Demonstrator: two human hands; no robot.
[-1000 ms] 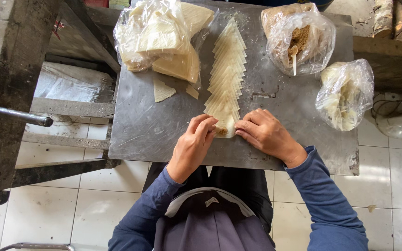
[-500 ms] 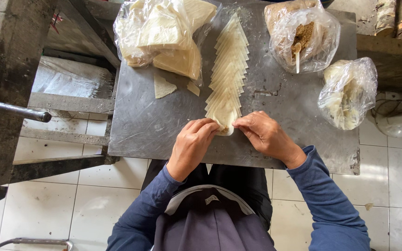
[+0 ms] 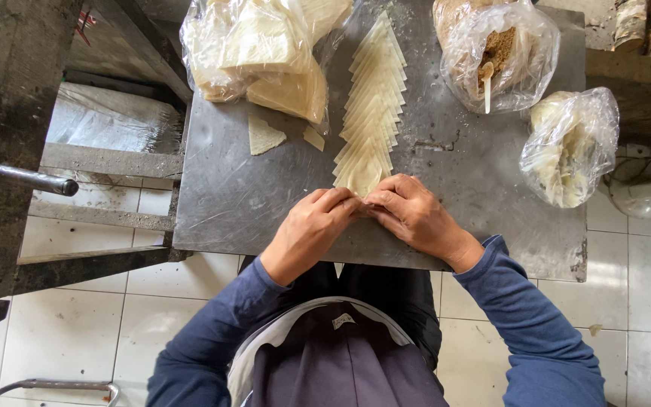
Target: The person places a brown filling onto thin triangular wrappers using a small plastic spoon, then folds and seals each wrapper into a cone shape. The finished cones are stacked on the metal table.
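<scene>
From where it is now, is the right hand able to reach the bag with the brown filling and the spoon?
Probably yes. The right hand rests at the near end of the wrapper row, and the bare metal table between it and the bag of brown filling holds nothing in the way.

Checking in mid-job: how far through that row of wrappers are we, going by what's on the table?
No finished folded piece shows on the metal table. In hand: the left hand and right hand meet over the nearest wrapper at the near end of the wrapper row; what the fingers do there is hidden. Left: the long overlapping row, plus a bag of stacked wrappers. The bag of brown filling looks well stocked.
</scene>
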